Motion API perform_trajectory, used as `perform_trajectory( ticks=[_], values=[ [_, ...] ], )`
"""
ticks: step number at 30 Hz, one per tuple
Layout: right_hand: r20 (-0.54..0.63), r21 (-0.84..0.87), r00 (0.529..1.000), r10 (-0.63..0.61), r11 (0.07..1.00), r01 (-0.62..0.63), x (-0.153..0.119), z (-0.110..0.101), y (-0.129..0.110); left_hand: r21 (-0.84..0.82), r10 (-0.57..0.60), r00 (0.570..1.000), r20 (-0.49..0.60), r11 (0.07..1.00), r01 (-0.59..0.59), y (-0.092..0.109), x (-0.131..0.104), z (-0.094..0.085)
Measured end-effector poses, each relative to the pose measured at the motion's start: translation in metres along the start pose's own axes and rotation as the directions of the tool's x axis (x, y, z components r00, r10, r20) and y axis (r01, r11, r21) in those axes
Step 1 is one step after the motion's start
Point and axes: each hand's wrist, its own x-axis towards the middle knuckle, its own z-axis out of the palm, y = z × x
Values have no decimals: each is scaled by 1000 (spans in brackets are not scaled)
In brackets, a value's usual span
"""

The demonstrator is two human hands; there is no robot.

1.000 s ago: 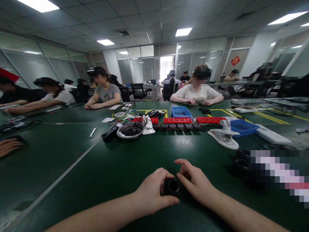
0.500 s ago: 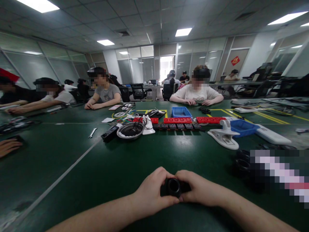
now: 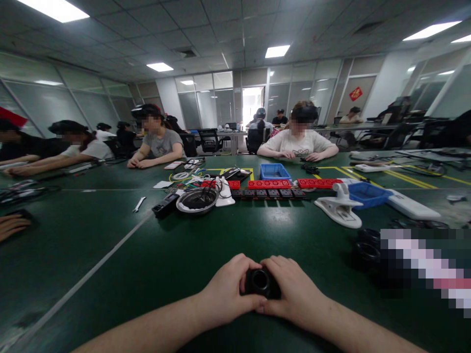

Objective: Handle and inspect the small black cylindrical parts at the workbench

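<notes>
A small black cylindrical part (image 3: 259, 281) with a round opening facing me is held between my two hands, close to the green tabletop. My left hand (image 3: 228, 288) closes on its left side, thumb along the near edge and fingers curled round the far side. From the right, my right hand (image 3: 293, 288) wraps the part, its fingers reaching over the far edge. Both thumb tips meet in front of it. My palms hide much of the part's sides, so its exact kind cannot be made out.
Ahead lie red socket strips (image 3: 268, 184), a metal bowl (image 3: 196, 202), a white clip stand (image 3: 338, 208) and blue trays (image 3: 275, 172). Black round parts (image 3: 368, 249) stand at right. A wrench (image 3: 139, 204) lies left. A co-worker's hand (image 3: 13, 228) rests at far left. Other people sit around the table.
The black part and my hands have shifted slightly left. My right hand has moved further over the part, with more of its back showing.
</notes>
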Motion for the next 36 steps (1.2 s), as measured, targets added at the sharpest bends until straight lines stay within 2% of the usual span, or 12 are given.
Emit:
perform_trajectory(
  ticks=[3,6,10,17,20,24,27,30,33,36],
  values=[
    [129,148,988,-84,987,64,0,-11,4,-62,63,994,94,996,-57,-4,0,-2],
    [230,217,957,-177,968,126,1,-18,9,-123,130,976,175,986,-109,-7,0,-3],
    [239,259,927,-291,939,228,5,-18,17,-122,128,976,176,987,-108,-5,0,-3],
    [258,337,907,-334,911,239,6,-20,23,-33,182,972,150,983,-179,1,-3,-3],
    [238,334,922,-306,917,219,6,-18,23,-17,175,975,135,985,-174,2,-3,-2],
    [201,186,971,-127,979,89,5,-8,15,-21,84,993,83,996,-83,3,-4,3],
    [78,-1,997,-19,1000,20,3,2,5,15,2,1000,-31,1000,-1,2,-5,9],
    [-16,-115,1000,5,993,-7,1,9,0,36,-19,996,-87,999,22,0,-3,11],
    [-22,-58,1000,-22,998,21,1,7,2,17,11,999,-40,1000,-10,-2,-1,7],
    [85,161,991,-106,983,92,1,-5,6,-10,73,997,38,997,-73,-5,0,2]
  ],
)
